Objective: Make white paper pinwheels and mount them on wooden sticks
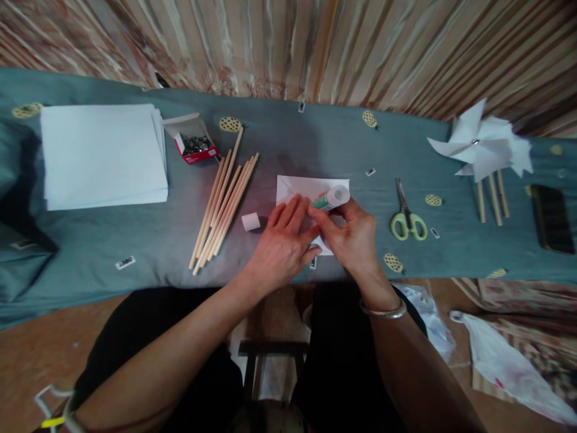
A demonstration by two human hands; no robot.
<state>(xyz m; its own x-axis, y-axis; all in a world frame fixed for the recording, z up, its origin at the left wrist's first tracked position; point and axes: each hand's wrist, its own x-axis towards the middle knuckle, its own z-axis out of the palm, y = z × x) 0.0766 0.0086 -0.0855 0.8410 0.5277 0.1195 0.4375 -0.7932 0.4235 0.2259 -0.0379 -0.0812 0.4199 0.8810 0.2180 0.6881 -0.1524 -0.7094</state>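
A small sheet of white paper (315, 185) with a crease lies on the cloth in front of me. My left hand (288, 237) rests flat on it with fingers stretched out. My right hand (354, 234) grips a glue stick (331, 197), white with a green label, tilted with its lower end toward the paper near my left fingertips. That lower end is hidden behind the fingers. The white glue stick cap (250, 221) lies to the left of my left hand.
Left are wooden sticks (225, 204), an open red box of metal pins (196, 146) and a stack of white paper (104, 156). Right are green-handled scissors (407, 219), paper pinwheels (478, 144) on sticks and a dark phone (553, 218). A pleated curtain (288, 48) hangs behind.
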